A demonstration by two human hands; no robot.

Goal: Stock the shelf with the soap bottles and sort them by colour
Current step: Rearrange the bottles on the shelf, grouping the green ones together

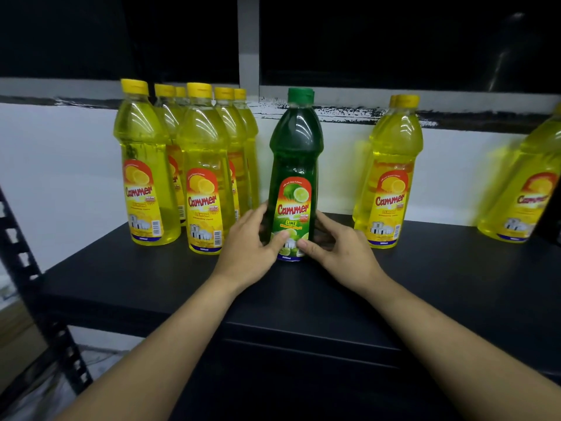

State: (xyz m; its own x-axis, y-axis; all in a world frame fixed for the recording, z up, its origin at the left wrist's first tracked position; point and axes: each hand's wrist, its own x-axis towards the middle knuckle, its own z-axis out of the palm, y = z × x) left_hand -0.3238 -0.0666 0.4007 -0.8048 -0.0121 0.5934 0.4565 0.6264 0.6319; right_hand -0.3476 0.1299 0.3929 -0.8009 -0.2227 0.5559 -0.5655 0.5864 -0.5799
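Note:
A green lime soap bottle stands upright in the middle of the black shelf. My left hand grips its base from the left, and my right hand grips it from the right, thumbs on the label. Several yellow lemon bottles stand grouped to the left. Two more yellow bottles stand one behind the other on the right. Another yellow bottle shows at the right edge.
A white wall with a dark window above runs behind the shelf. The shelf's black perforated upright slants at the left. Floor shows below left.

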